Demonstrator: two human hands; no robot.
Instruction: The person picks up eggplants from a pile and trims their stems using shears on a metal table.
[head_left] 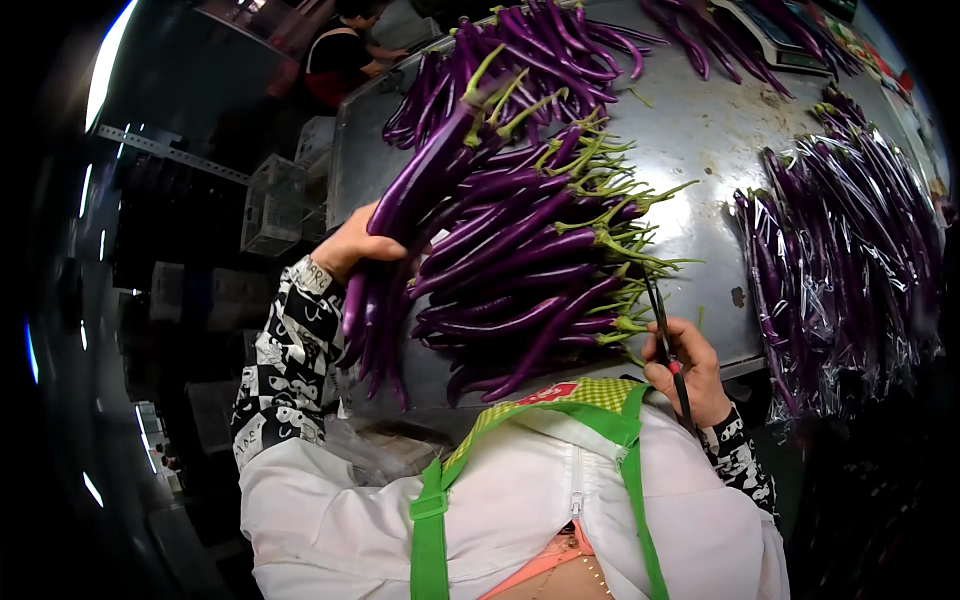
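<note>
My left hand point(357, 243) is closed around several long purple eggplants point(425, 175), with their green stems pointing up and away from me. Black scissors with a red part point(658, 305) are in my right hand point(694, 372), blades pointing away toward the stem ends. Between my hands lies a pile of long eggplants point(520, 300), their green stems point(625, 240) turned to the right. The scissors' tips are close to the nearer stems; whether they touch any is unclear.
More loose eggplants point(545, 45) are heaped at the far side of the metal table point(690, 160). Eggplants in clear plastic bags point(840, 260) lie on the right. A scale point(775, 40) stands at the far right. Another person point(340, 60) is at the far left, near a crate point(273, 205).
</note>
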